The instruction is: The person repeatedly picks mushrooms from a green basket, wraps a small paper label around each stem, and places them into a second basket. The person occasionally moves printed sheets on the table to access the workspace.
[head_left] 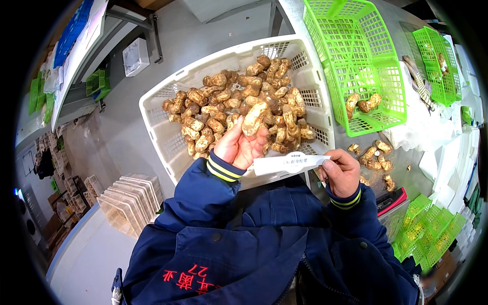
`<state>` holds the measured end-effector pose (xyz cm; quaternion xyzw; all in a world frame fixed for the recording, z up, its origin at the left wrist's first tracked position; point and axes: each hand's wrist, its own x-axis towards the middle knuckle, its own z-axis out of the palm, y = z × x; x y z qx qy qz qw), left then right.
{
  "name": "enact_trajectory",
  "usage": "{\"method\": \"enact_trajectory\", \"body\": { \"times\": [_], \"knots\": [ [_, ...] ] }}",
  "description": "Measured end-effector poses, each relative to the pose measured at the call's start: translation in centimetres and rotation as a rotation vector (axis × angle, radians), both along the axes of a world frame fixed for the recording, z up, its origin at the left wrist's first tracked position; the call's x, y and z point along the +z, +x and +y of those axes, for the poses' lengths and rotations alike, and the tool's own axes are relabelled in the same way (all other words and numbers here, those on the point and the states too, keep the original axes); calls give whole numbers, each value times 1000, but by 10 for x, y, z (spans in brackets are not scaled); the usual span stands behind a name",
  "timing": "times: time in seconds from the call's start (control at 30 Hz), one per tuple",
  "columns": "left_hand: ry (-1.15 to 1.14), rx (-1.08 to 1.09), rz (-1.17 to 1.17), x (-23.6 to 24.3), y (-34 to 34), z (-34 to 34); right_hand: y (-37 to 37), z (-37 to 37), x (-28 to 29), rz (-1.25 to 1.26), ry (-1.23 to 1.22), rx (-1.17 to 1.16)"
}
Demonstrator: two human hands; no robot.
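My left hand [242, 147] is closed round the lower end of a pale brown, thick-stemmed mushroom [254, 118], held up over the near part of the large white crate [152, 122]. Many similar mushrooms [216, 109] lie heaped in that crate. Between the thumb and fingers of my right hand [341, 172] is the end of a white printed label strip [290, 163]. The strip points left, with a small raised bump on its upper edge. Its left end comes close to my left hand; whether they touch I cannot tell.
Right of the crate stands a green plastic basket [363, 66] with two mushrooms in it. Several loose mushrooms [376, 155] lie on the table near a red-edged device [391, 201]. Green baskets [427, 231] sit at lower right, stacked clear plastic containers [131, 201] at left.
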<state>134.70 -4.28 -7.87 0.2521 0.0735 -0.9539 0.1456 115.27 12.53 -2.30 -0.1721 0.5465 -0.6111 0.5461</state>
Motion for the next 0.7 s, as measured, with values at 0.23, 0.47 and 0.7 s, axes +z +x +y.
{"method": "enact_trajectory", "body": {
  "times": [0.23, 0.47, 0.7],
  "knots": [
    [-1159, 56, -693, 22, -15, 7, 1, -1, 3, 7, -18, 12],
    [-1564, -55, -922, 15, -7, 15, 1, 5, 0, -29, -17, 15],
    [-1685, 61, -948, 15, -6, 18, 2, 7, 2, 4, -29, 50]
  ]
}}
